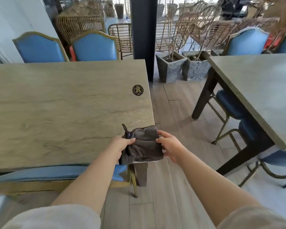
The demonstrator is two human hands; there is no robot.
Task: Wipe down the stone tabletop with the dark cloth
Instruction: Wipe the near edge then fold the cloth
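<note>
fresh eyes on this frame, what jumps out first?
Two hands, left and right, hold a folded dark cloth at the near right corner of the stone tabletop. A round black badge marked 30 lies near its right edge; blue chairs line the far side.

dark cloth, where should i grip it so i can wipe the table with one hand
The dark cloth lies folded on the near right corner of the stone tabletop, pinched at its edges by the left hand and right hand. Probably best to press one palm flat on its broad middle from above, as the flat folded pad suits that.
</note>
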